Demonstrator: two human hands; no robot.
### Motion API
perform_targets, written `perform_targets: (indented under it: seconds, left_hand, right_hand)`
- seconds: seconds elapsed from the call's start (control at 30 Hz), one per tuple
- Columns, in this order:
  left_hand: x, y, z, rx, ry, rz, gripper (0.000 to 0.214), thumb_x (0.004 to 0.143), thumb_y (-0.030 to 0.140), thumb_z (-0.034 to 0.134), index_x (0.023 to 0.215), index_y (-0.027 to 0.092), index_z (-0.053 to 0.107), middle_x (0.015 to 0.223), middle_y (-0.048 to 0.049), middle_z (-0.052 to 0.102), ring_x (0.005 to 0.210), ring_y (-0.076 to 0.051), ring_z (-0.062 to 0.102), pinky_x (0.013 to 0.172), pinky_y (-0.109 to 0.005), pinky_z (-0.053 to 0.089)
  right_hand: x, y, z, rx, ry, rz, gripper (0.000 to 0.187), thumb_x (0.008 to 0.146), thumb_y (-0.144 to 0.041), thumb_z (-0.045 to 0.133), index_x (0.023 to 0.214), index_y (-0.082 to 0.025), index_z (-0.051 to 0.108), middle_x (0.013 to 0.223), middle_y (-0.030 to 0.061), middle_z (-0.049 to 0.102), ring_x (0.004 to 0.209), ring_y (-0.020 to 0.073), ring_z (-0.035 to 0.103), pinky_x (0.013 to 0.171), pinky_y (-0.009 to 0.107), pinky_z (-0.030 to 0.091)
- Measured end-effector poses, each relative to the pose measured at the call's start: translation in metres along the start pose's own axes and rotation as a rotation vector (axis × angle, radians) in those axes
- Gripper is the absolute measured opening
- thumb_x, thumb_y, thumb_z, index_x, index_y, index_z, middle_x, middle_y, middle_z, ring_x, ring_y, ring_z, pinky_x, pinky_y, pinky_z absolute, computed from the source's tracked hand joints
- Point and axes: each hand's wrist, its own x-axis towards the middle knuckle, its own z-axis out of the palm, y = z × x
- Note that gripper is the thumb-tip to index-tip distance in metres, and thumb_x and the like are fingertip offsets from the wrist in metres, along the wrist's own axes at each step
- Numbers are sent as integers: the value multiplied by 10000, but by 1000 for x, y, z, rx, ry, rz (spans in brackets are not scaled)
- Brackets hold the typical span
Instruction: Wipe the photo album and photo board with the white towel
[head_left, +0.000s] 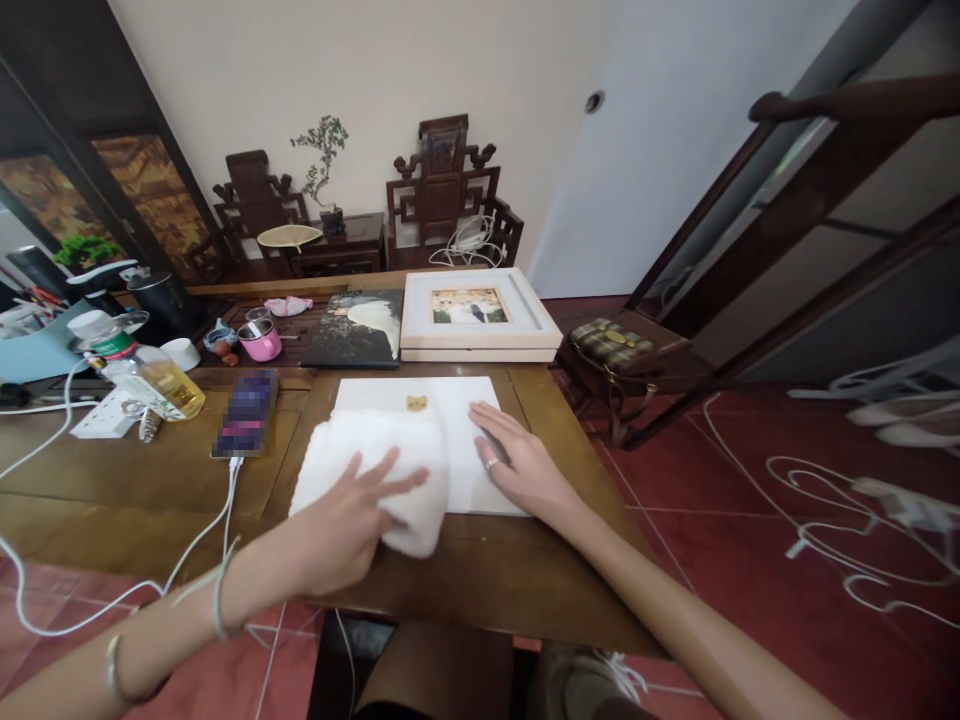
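Note:
My left hand (352,525) lies on a fluffy white cloth (319,455), its fingers spread apart over the fabric. The cloth covers the left part of a flat white board (465,485) on the wooden table and hangs past the board's front edge. A small tan bear-face patch (416,402) shows near the cloth's upper edge. On the right side of the board rests my right hand (517,455), fingers stretched out flat and a ring on one of them. Part of the board's surface is hidden under the cloth and both hands.
Behind the board are a cream framed photo (480,315) and a dark photo panel (352,325). Leftward on the table (510,590) stand a pink mug (260,340), a phone (246,412) on a cable, an oil-coloured bottle (161,380) and a power strip (105,418).

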Motion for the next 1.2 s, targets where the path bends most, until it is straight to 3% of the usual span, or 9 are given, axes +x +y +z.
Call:
perform_targets:
  seconds: [0.13,0.37,0.47,0.57,0.73,0.8,0.9,1.1,1.2]
  left_hand:
    - [-1,11,5,30,29,38,541,658,-16,416,1071,216,678,1559,45,151,1438,-334,76,1106,-619,214]
    - [78,-37,-13,74,80,-142,537,767,-14,372,1226,171,580,1543,-45,226,1419,-370,146,1035,-670,279]
    - [96,-40,-14,94,96,-155,531,782,-7,360,1233,168,578,1546,-51,216,1412,-397,141,1010,-694,287]
    - [89,-20,-6,147,68,-121,534,762,9,408,1237,177,587,1547,-56,218,1411,-426,97,1012,-715,254]
    - [49,33,0,166,23,-3,434,750,70,471,1125,177,661,1552,-59,202,1414,-432,58,1037,-706,232]
    - [41,41,-2,155,-2,13,422,749,71,469,1106,173,669,1550,-57,210,1413,-430,79,1033,-691,266]
    - [49,30,-6,150,-4,-10,485,750,43,450,1178,184,629,1541,-52,241,1411,-410,135,1028,-665,305]
    - [102,-21,-10,182,46,-156,557,771,2,417,1289,158,547,1544,-86,217,1405,-436,111,978,-738,277]
    - [111,-25,-9,234,46,-147,530,780,-12,418,1253,165,578,1554,-83,185,1404,-450,87,961,-758,268]
  right_hand:
    - [1,0,0,-6,-1,-3,461,882,-269,412,1249,-50,583,1340,189,552,1313,277,455,1119,488,354]
    - [1,2,2,18,23,-19,427,875,-258,435,1247,-124,595,1336,157,565,1304,280,466,1100,522,367]
    - [0,2,3,26,32,-18,423,869,-248,447,1252,-147,593,1333,141,571,1300,280,471,1096,526,369]
    - [1,2,2,37,36,-10,430,854,-236,461,1261,-181,589,1330,116,578,1297,281,473,1097,530,367]
    - [2,0,-1,57,2,-31,502,805,-167,440,1290,-189,565,1349,95,564,1314,268,454,1108,508,359]
    - [2,0,-1,57,-3,-29,513,796,-156,437,1292,-189,564,1352,92,562,1317,267,449,1108,506,359]
    - [2,1,0,38,1,-24,490,813,-178,438,1285,-166,568,1350,112,562,1313,272,454,1105,512,359]
    - [1,2,3,23,34,-10,426,862,-246,452,1253,-154,593,1329,140,576,1296,283,475,1095,527,368]
    - [1,2,3,31,39,-13,426,862,-242,448,1255,-160,592,1326,136,579,1293,283,478,1092,530,371]
